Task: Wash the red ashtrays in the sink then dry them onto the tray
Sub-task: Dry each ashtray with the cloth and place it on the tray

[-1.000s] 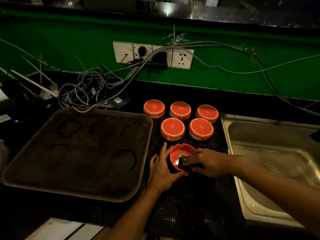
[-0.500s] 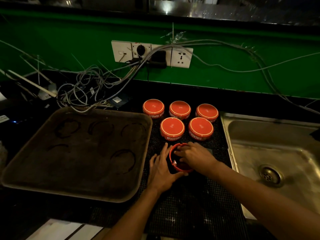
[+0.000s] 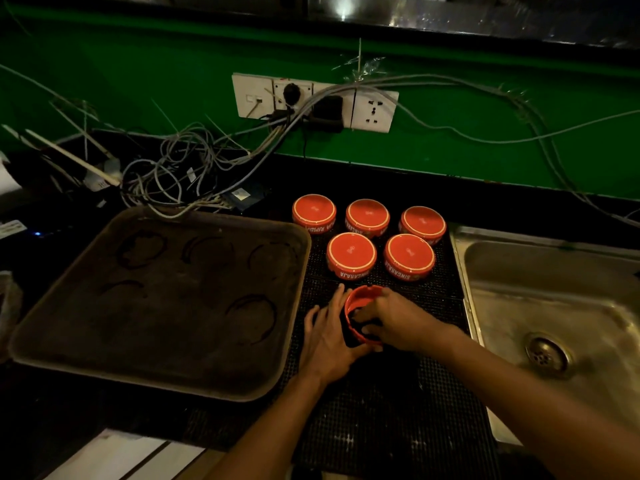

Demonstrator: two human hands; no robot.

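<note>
1. Head view: your left hand (image 3: 329, 337) lies on the black mesh mat (image 3: 388, 427), fingers nearly straight and spread against the left wall of the upright red ashtray (image 3: 351, 306).
2. Your right hand (image 3: 398, 322) reaches over that ashtray, fingers curled down into its bowl; whether they grip anything you cannot tell.
3. 5 upturned red ashtrays (image 3: 351, 256) stand on the mat's far part, 3 behind and 2 in front, close to the held 1.
4. The brown tray (image 3: 156, 306) sits at the mat's left edge, carrying only dark ring marks.
5. The steel sink (image 3: 554, 306) borders the mat's right edge.
</note>
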